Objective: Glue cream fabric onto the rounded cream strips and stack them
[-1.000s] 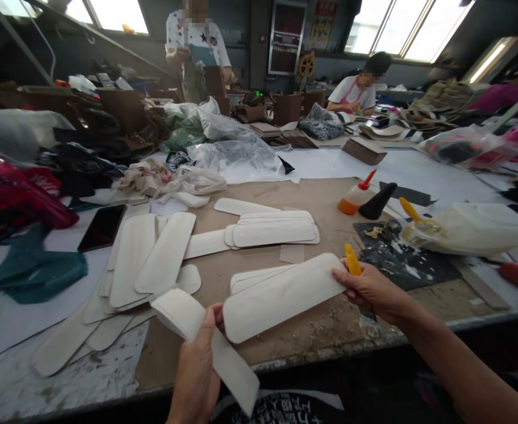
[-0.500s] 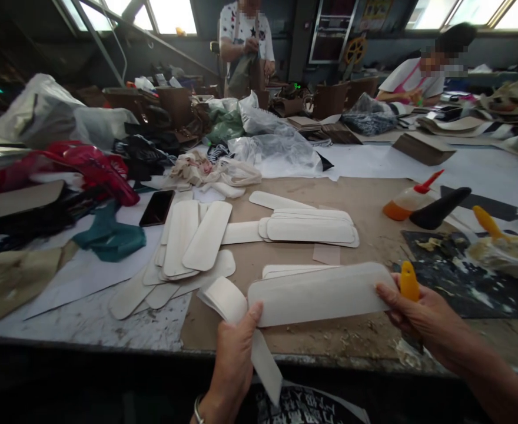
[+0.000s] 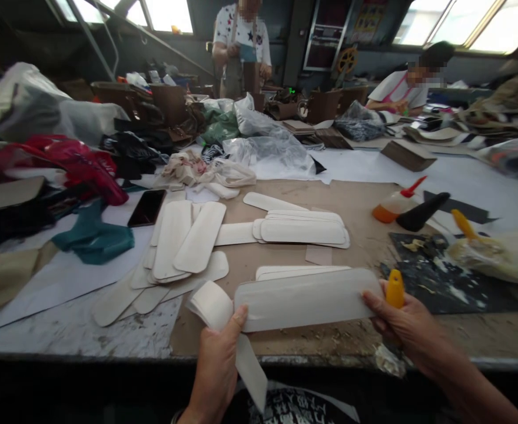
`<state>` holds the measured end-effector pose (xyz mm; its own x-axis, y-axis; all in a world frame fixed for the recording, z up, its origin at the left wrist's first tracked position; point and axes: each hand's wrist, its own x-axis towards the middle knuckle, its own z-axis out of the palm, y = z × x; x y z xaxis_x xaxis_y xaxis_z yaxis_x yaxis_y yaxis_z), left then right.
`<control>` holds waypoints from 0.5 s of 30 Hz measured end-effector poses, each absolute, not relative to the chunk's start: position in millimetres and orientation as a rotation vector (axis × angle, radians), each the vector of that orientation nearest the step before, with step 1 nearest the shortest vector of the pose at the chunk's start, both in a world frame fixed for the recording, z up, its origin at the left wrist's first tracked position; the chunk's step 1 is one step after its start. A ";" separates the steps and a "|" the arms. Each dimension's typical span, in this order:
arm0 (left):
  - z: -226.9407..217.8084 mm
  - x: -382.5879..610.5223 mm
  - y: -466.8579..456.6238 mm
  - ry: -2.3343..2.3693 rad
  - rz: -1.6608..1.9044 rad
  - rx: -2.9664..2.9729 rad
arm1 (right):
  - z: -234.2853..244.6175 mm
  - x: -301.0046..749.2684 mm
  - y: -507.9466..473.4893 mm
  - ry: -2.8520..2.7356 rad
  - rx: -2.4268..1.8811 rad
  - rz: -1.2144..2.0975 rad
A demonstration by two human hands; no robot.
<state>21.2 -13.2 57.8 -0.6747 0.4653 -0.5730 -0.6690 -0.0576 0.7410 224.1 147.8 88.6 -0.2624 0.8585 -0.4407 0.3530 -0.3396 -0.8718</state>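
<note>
Both of my hands hold one long cream strip (image 3: 305,299) with rounded ends, level above the table's front edge. My left hand (image 3: 217,362) pinches its left end with the thumb on top, and also grips a second, bent cream strip (image 3: 223,330) that hangs down past the edge. My right hand (image 3: 407,327) is closed on the strip's right end and on an orange-handled tool (image 3: 395,289). More cream strips lie just behind in a stack (image 3: 303,231) and a fanned pile (image 3: 183,244).
A brown board (image 3: 365,235) covers the table. A glue bottle (image 3: 394,206), black cone (image 3: 420,212), smeared black mat (image 3: 444,282) and a bag with a yellow brush (image 3: 497,253) sit right. A phone (image 3: 146,207), fabrics and bags crowd the left. Two people work behind.
The strip has gone from tilted to level and now sits nearer the table edge. The view swung left, then steadied. Both hands keep their grips.
</note>
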 end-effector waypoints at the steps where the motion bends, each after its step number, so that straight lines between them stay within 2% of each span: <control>1: 58.2 20.7 -14.1 1.440 1.819 -0.270 | 90.1 223.3 146.6 -1.487 -1.556 1.641; 15: 37.5 1.4 -16.5 1.643 1.580 -0.280 | 87.3 222.2 147.4 -1.432 -1.380 1.810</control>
